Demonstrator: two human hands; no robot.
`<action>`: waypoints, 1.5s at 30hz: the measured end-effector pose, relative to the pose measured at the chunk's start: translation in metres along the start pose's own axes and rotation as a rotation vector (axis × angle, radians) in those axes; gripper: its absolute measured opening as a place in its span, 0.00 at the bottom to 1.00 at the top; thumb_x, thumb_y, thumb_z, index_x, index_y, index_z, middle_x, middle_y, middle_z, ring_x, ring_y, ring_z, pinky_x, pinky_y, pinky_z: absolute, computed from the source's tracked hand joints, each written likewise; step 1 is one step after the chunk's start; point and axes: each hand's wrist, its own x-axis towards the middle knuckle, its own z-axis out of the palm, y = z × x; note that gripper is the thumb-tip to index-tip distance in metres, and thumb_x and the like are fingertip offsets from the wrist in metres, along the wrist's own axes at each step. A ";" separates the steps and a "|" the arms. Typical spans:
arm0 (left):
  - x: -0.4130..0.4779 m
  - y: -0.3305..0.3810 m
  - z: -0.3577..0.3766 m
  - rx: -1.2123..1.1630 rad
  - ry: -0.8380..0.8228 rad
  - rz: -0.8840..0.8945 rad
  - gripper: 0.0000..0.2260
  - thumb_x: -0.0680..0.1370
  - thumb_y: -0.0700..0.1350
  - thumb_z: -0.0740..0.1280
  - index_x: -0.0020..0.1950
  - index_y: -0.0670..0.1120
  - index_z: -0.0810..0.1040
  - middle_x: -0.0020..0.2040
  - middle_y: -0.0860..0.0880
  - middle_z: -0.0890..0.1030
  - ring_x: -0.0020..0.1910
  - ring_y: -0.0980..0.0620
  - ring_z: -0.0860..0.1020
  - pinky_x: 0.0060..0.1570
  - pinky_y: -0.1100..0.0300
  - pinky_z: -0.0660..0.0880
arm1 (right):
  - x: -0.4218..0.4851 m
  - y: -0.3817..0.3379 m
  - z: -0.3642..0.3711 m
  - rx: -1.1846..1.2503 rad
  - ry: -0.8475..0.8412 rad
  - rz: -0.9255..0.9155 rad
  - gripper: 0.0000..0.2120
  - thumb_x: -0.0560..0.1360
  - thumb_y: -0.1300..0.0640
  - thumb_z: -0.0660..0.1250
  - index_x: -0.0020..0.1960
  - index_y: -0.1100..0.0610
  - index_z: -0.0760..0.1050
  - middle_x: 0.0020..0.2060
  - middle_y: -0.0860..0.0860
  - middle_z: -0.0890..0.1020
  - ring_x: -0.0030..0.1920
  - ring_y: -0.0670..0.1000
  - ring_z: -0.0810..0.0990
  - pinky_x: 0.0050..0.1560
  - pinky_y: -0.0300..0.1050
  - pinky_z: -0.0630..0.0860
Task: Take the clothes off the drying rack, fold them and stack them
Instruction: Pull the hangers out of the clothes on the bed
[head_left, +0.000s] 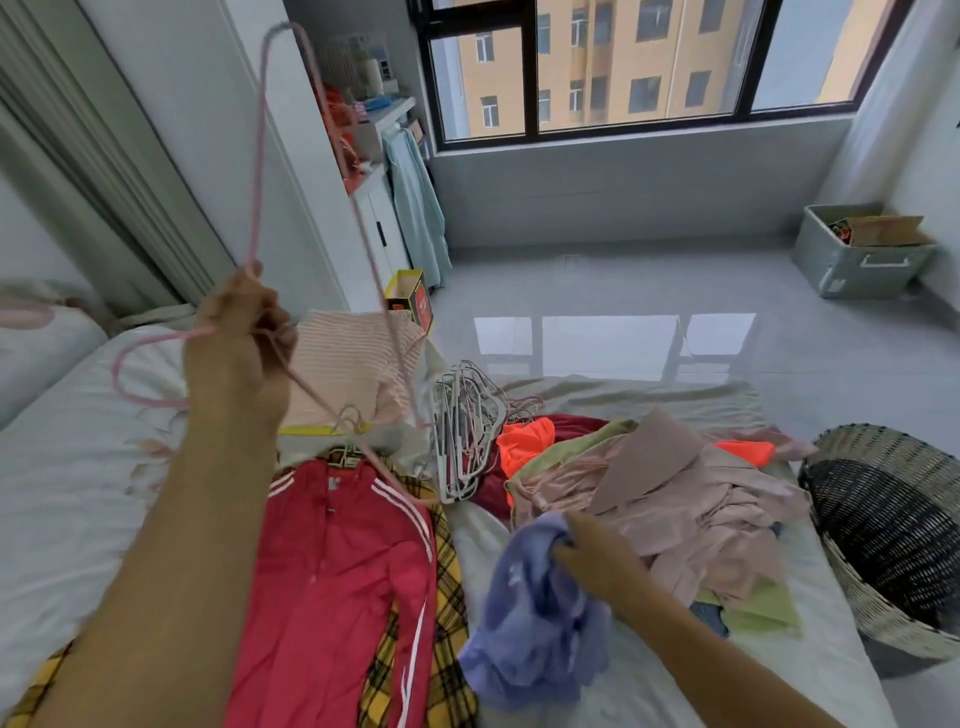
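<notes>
My left hand is raised over the bed and grips a thin pink wire hanger near its hook. My right hand holds a bunched lavender-blue garment low at the bed's near side. A red jacket with white stripes lies flat on a yellow plaid garment. A striped pink-and-white top lies folded behind it. A loose pile of pink, green and orange clothes sits to the right. No drying rack is in view.
A heap of white hangers lies mid-bed. A woven laundry basket stands at the bed's right edge. On the shiny floor are a grey storage box at far right and a yellow carton. A white cabinet stands at the left wall.
</notes>
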 end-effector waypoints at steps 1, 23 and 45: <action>0.005 0.006 -0.012 0.067 0.000 0.052 0.16 0.78 0.36 0.60 0.35 0.49 0.80 0.26 0.54 0.74 0.25 0.59 0.70 0.23 0.69 0.64 | 0.005 0.004 -0.019 0.086 0.063 0.071 0.15 0.77 0.58 0.58 0.62 0.61 0.71 0.55 0.58 0.79 0.53 0.57 0.77 0.51 0.45 0.71; -0.010 -0.196 -0.109 0.718 0.205 -0.406 0.11 0.76 0.27 0.57 0.45 0.43 0.67 0.37 0.44 0.77 0.20 0.57 0.74 0.17 0.69 0.65 | 0.057 -0.001 0.019 0.156 -0.242 0.059 0.16 0.77 0.56 0.63 0.61 0.64 0.72 0.57 0.53 0.75 0.56 0.52 0.74 0.47 0.39 0.64; 0.180 -0.364 -0.125 1.703 -0.509 -0.148 0.28 0.80 0.39 0.56 0.77 0.46 0.46 0.74 0.40 0.61 0.64 0.39 0.71 0.54 0.50 0.69 | 0.097 0.030 0.182 0.679 -0.143 0.556 0.05 0.75 0.59 0.67 0.45 0.49 0.76 0.48 0.45 0.81 0.45 0.39 0.79 0.43 0.30 0.74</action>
